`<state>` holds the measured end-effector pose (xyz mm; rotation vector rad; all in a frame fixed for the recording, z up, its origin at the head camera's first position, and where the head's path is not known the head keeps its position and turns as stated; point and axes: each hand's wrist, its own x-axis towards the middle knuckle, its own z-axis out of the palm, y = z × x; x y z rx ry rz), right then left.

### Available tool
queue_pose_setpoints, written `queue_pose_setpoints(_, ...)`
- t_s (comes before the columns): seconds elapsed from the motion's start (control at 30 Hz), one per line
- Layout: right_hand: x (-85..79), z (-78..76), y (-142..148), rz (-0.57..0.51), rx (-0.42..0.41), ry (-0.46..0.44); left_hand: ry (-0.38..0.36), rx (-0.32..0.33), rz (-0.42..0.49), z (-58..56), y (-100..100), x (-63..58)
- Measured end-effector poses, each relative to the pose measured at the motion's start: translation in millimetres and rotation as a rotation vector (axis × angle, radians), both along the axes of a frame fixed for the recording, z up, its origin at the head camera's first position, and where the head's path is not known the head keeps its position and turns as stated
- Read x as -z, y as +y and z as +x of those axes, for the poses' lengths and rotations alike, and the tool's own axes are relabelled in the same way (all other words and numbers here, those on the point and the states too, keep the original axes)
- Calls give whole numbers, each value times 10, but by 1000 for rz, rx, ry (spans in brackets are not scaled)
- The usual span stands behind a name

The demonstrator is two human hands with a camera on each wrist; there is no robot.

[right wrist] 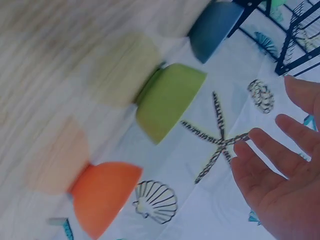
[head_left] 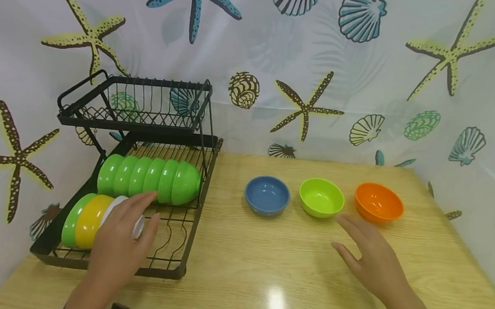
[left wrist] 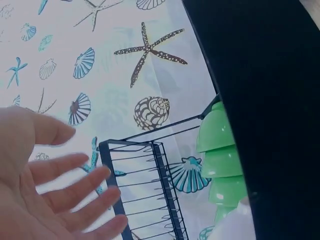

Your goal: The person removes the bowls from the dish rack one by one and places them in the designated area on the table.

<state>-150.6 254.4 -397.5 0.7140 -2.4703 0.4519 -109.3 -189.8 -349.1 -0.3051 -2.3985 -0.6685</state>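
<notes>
My left hand (head_left: 121, 234) hovers over the front of the black dish rack (head_left: 180, 270), fingers loosely extended and holding nothing. It partly hides a white bowl (head_left: 139, 227), which stands on edge beside a yellow bowl (head_left: 92, 222) and a green bowl (head_left: 73, 223). Behind them is a row of several nested green bowls (head_left: 149, 180). In the left wrist view the fingers (left wrist: 75, 187) are spread apart. My right hand (head_left: 372, 256), also holding nothing, is above the table in front of a lime green bowl (head_left: 321, 198) and an orange bowl (head_left: 378, 203).
A blue bowl (head_left: 267, 196) stands upright left of the lime one, near the rack's right side. The rack's upper tier (head_left: 132, 127) overhangs its back part. A cloth (head_left: 247, 43) printed with starfish and shells hangs behind and beside the wooden table (head_left: 247, 266).
</notes>
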Motion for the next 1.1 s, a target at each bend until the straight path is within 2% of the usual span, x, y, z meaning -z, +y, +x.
queue_pose_setpoints(0.07, -14, 57, -61, 1, -21, 9, 12, -45, 23, -3, -17, 8)
queue_pose_setpoints(0.2, -47, 156, -180, -7, -66, 4, 2, -80, 12, -11, -77, 34)
queue_pose_setpoints(0.37, -63, 237, -283, -15, -115, -2, -116, -145, -21, -36, -204, 89)
queue_pose_setpoints(0.53, -73, 293, -348, 1, -129, 26, -227, -242, -43, -40, -304, 146)
queue_pose_setpoints(0.63, -79, 319, -372, 11, -126, 18, -288, -277, -45, -29, -330, 159)
queue_pose_setpoints(0.83, -84, 374, -416, 30, -111, -19, -392, -284, -45, -14, -368, 166)
queue_pose_setpoints(1.1, -60, 387, -449, 35, -127, -40, -451, -259, -67, -42, -440, 168)
